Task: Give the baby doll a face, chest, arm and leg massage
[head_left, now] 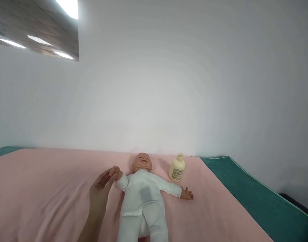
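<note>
Doll point(144, 201): on its back on pink cloth point(209, 218); flat support seems to steady it.
Left hand point(100, 188): thumb and fingers pinched on doll's raised hand point(114, 170), likely to hold that forearm up.
Right hand: out of frame, can't tell state.
Bottle point(177, 169): upright on cloth, just beyond doll's outstretched arm point(169, 187); probably parked for easy reach.

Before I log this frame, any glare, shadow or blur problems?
Head view: the ceiling light at upper left blows out to white; head view: the wall dims toward the right edge; head view: soft shadows on the pink sheet beside the doll; head view: left hand without obvious motion blur, bottle print too small to read.
</note>
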Demonstrator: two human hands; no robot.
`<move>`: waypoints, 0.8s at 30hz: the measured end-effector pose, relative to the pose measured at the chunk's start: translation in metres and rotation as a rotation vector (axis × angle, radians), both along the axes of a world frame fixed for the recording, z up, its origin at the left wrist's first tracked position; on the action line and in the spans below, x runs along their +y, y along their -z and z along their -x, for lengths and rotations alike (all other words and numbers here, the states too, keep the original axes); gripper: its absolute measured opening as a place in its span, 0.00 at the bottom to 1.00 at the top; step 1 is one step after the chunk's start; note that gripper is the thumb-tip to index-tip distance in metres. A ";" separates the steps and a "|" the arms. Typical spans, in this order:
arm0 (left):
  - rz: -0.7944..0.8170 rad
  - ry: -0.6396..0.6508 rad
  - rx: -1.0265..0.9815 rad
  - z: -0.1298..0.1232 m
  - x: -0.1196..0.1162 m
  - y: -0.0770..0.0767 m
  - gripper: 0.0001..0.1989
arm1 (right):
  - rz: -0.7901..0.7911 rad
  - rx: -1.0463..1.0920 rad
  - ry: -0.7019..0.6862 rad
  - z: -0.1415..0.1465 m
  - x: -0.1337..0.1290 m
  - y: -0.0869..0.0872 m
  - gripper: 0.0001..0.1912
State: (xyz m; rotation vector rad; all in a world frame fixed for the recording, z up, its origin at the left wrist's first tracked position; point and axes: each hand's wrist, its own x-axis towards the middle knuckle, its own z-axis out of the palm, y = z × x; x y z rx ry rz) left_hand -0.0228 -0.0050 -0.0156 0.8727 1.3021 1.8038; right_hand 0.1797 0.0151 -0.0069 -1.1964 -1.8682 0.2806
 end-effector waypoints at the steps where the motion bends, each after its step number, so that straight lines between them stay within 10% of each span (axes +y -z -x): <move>1: -0.007 0.062 0.061 -0.004 -0.003 -0.003 0.19 | -0.004 0.007 0.000 -0.007 -0.019 0.005 0.14; 8: -0.152 0.397 0.457 -0.020 -0.015 0.006 0.14 | -0.042 0.033 -0.067 -0.054 -0.124 0.042 0.16; 17: -0.371 0.508 0.697 -0.031 -0.012 0.023 0.11 | 0.111 0.069 -0.148 -0.052 -0.130 -0.014 0.21; 24: -0.157 0.430 0.422 -0.016 -0.011 0.014 0.13 | 0.103 0.068 -0.130 -0.056 -0.149 -0.012 0.24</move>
